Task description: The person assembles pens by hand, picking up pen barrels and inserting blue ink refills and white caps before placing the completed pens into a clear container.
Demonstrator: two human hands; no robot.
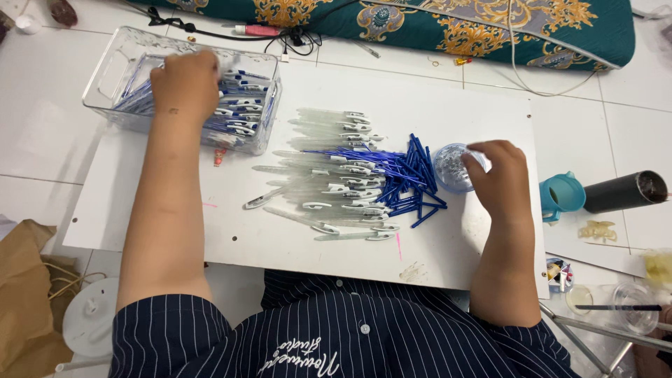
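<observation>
- Head view: a flat white board [231,231] lies on a glossy white tiled floor [42,133], with a teal and gold patterned cushion [448,24] along the far edge.
- A clear plastic tray [112,70] with rounded corners and a cut-out handle sits at the board's far left corner, full of assembled pens with blue and white parts.
- The left hand [185,84] reaches down into the tray, fingers curled among the pens; the blur hides whether it grips any.
- In the middle of the board lies a heap of clear pen barrels [329,175] with white clips, too many to count, and beside it a pile of thin blue refills [409,178], also uncounted.
- One small round clear cup [451,168] stands just right of the refills.
- The right hand [500,178] rests at the cup, fingers bent loosely over its rim, touching it; nothing shows pinched between them.
- One teal cup [560,196] and one dark tube [626,190] lie right of the board.
</observation>
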